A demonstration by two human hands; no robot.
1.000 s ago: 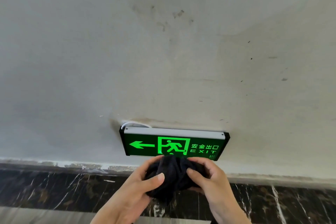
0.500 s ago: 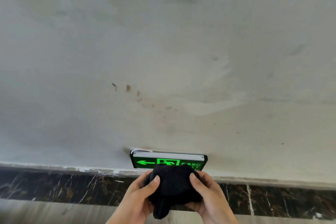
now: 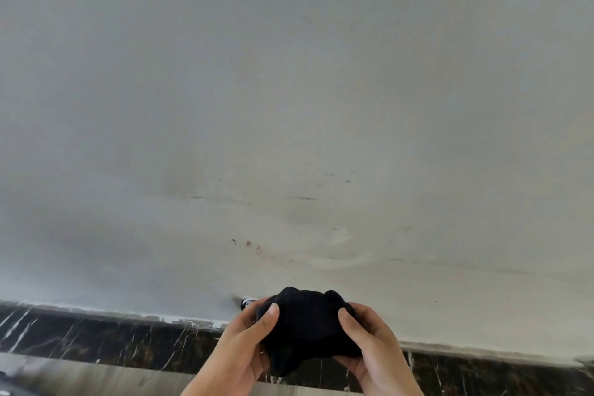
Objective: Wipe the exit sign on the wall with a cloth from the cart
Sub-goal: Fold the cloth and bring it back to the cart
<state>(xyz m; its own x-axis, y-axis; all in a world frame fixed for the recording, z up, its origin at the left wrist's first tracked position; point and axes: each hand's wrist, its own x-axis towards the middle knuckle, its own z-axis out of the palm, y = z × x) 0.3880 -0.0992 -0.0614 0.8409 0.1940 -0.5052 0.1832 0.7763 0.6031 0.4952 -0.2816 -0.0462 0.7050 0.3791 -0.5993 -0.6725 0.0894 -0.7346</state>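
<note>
- A bunched black cloth (image 3: 307,328) sits low in the head view, held between both hands in front of the wall.
- The left hand (image 3: 239,352) grips the cloth's left side, its thumb (image 3: 268,318) pressed across the front of the fabric and the other fingers hidden behind it.
- The right hand (image 3: 373,349) grips the cloth's right side in the same way, thumb (image 3: 348,320) on the front, palm cupping the lower right edge.
- A fold of the cloth hangs down between the two palms.
- The exit sign (image 3: 247,302) is almost wholly covered by the cloth and the left hand; only its upper left corner, dark with a pale edge, peeks out just left of the fabric. Whether the cloth touches the sign cannot be told.
- The pale grey wall (image 3: 289,106) fills most of the view, scuffed with faint dark streaks and a few small brown spots above the cloth.
- A dark marble baseboard (image 3: 96,334) with white veins runs along the foot of the wall, passing behind both hands, its top seam chipped and uneven.
- A strip of grey floor (image 3: 96,378) shows below the baseboard at the lower left.
</note>
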